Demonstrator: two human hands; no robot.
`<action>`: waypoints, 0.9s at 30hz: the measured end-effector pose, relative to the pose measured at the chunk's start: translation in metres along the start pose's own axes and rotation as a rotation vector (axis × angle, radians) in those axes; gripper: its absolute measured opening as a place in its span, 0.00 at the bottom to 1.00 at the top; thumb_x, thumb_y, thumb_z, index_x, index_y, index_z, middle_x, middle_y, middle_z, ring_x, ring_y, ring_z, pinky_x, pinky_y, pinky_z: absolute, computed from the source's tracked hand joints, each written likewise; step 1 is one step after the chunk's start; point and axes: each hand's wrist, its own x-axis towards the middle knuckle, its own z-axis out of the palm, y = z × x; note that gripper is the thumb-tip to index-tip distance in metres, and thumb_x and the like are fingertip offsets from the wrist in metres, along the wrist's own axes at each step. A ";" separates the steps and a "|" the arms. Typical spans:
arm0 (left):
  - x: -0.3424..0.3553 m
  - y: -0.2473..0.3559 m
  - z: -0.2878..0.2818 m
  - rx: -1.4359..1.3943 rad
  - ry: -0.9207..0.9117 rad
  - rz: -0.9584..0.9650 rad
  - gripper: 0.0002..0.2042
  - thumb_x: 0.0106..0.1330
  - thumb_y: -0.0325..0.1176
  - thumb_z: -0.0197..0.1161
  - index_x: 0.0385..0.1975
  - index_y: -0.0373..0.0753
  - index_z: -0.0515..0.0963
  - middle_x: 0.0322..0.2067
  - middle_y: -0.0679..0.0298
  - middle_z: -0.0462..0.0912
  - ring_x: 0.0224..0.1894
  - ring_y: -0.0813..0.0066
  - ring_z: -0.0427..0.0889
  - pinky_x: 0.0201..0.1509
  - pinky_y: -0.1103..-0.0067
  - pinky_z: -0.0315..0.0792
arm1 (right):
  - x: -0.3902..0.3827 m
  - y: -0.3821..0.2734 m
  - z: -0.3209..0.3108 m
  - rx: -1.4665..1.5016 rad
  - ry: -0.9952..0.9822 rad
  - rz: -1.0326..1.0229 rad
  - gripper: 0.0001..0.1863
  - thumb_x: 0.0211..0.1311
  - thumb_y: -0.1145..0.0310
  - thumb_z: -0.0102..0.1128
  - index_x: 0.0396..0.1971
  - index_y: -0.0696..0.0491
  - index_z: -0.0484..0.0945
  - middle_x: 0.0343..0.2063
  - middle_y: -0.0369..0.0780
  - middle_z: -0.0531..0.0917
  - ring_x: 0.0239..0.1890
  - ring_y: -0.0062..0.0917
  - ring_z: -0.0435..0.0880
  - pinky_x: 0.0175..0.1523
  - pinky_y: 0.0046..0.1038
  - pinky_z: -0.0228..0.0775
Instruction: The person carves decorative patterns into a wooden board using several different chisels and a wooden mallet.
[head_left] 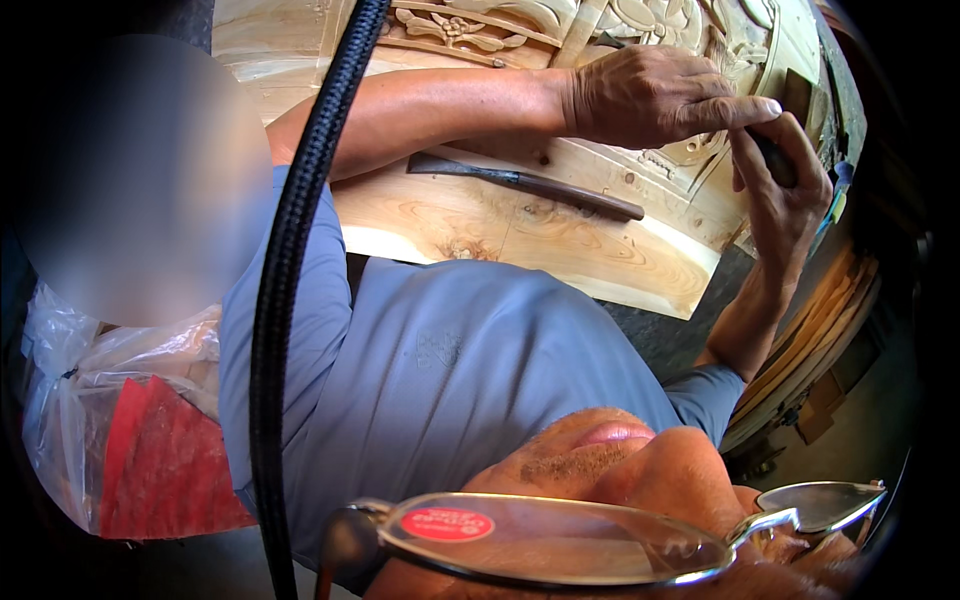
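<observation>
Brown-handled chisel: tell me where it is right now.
In the head view, the chisel lies on the pale wooden board, upper half and slightly right of centre, between the left forearm and the blue-grey shirt.

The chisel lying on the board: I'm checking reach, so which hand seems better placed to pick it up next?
Left, probably: the left hand appears nearer the chisel's wooden handle, while the right hand seems curled around a dark handle. The left palm is hidden.

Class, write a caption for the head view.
Left hand and right hand at a carved wooden panel, a chisel lying nearby.
</observation>
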 end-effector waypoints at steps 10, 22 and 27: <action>-0.001 -0.008 -0.001 -0.031 0.032 -0.022 0.31 0.70 0.31 0.64 0.74 0.46 0.69 0.32 0.65 0.82 0.32 0.69 0.86 0.33 0.74 0.83 | 0.013 -0.009 0.000 -0.066 -0.038 -0.067 0.08 0.70 0.68 0.73 0.42 0.54 0.86 0.26 0.31 0.83 0.28 0.12 0.82 0.34 0.16 0.74; 0.002 -0.007 -0.006 0.003 -0.014 -0.057 0.32 0.60 0.29 0.64 0.70 0.55 0.77 0.33 0.69 0.79 0.31 0.71 0.84 0.32 0.74 0.82 | 0.066 0.022 -0.031 0.156 0.027 -0.309 0.41 0.75 0.42 0.28 0.48 0.62 0.85 0.56 0.61 0.84 0.65 0.52 0.81 0.75 0.56 0.61; 0.004 -0.010 0.006 0.016 0.057 -0.033 0.30 0.63 0.29 0.63 0.68 0.54 0.78 0.33 0.68 0.79 0.30 0.71 0.83 0.32 0.73 0.81 | 0.069 0.039 -0.099 0.168 -0.056 -0.469 0.46 0.77 0.36 0.23 0.56 0.60 0.84 0.58 0.59 0.84 0.67 0.51 0.80 0.78 0.53 0.58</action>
